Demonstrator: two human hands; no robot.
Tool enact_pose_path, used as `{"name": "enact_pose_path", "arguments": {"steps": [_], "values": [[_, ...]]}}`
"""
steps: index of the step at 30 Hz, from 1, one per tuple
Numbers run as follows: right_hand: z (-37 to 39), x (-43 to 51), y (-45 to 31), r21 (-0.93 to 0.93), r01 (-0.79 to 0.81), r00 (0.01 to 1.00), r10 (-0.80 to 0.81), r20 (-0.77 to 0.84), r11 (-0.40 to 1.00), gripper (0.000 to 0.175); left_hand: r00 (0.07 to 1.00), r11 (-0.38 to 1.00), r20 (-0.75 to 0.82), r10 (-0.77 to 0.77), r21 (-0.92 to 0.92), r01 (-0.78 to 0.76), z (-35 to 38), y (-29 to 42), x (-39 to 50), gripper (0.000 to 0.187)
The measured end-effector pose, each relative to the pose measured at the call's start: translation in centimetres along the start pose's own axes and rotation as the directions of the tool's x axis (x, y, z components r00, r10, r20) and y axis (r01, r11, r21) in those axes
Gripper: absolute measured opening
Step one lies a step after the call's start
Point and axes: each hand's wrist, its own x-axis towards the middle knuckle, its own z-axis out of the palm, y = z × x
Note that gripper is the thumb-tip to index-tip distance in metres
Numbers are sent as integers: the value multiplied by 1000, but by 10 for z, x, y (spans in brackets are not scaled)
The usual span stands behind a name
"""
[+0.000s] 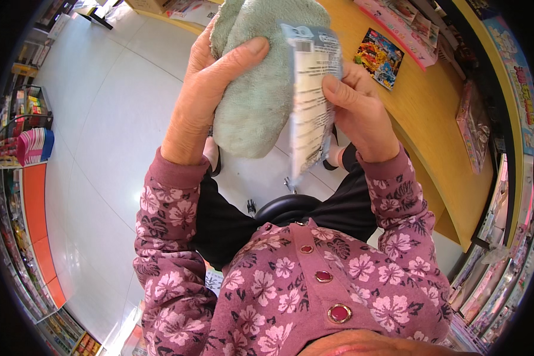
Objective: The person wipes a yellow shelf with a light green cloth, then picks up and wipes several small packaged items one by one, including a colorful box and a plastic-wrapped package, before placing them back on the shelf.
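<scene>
My left hand (pixel 222 71) grips a folded pale green terry cloth (pixel 253 107), its thumb pressed on top and the fingers hidden behind. A flat plastic packet (pixel 313 102) with a printed white panel and blue edges is pinched by my right hand (pixel 356 102), thumb on the near face. The packet stands nearly on edge beside the cloth's right side and overlaps it; its lower end is blurred. Both items are held up above my lap.
To the right curves a yellow wooden desk (pixel 422 129) bearing a colourful picture packet (pixel 379 58), a pink box (pixel 409 31) and a flat pink package (pixel 473 127). Stocked shelves line both sides. A basket (pixel 31 104) stands at the left. Black seat edge below my hands.
</scene>
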Motion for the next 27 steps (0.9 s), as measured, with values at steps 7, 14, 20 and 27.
{"name": "enact_pose_path", "arguments": {"steps": [7,14,20,27], "values": [[-7,11,17,524,-438,830,106,547,730,43,993,986,58,107,122,-113,-7,-7,20,56],[-2,23,33,518,-632,632,-5,775,576,43,940,964,326,103,202,-176,-14,-15,27,81],[1,24,39,546,-675,598,-65,799,497,41,912,983,408,47,145,-116,-20,-15,28,87],[4,15,42,611,-610,718,25,696,505,37,919,896,354,172,331,-295,-4,-13,21,58]]}}
